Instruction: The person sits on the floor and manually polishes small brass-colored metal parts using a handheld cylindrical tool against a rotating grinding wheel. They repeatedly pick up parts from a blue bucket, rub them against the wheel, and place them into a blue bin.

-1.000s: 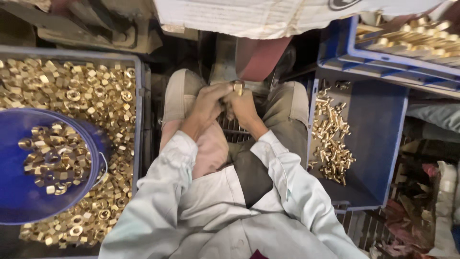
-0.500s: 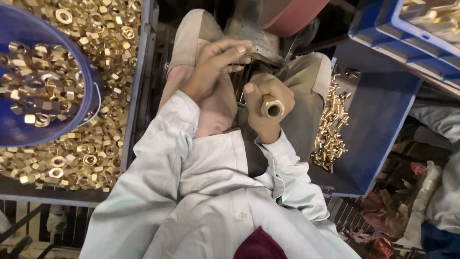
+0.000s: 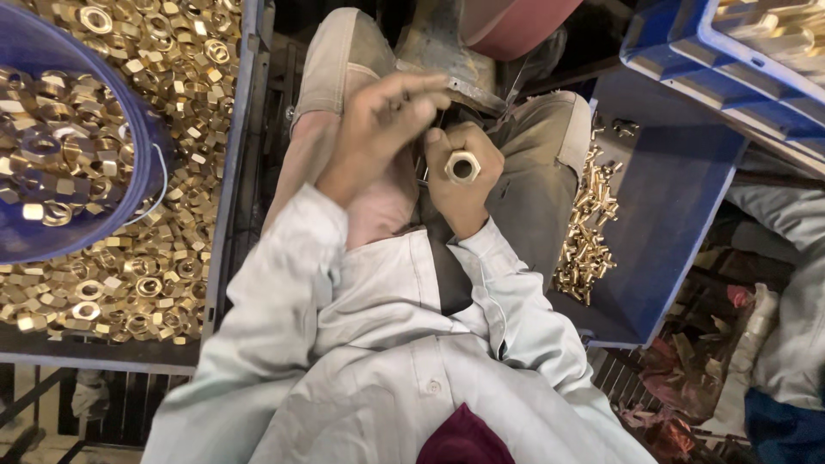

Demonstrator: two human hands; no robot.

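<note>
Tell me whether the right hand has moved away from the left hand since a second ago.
Yes. The right hand, gripping a brass nut, has drawn back from the left hand toward the body, judged against the knees; earlier both met between them.

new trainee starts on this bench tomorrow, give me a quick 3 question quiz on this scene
1. True or false: the right hand holds a brass hex nut.
2. Which container lies on the person's left? A) a grey tray of loose brass nuts with a blue tub in it, B) a blue bin of long brass fittings.
3. Fill in: the left hand hovers with its fingers ____ (spread or clenched).

Key
1. True.
2. A; the blue bin with the long brass fittings is on the right.
3. Spread.
</note>
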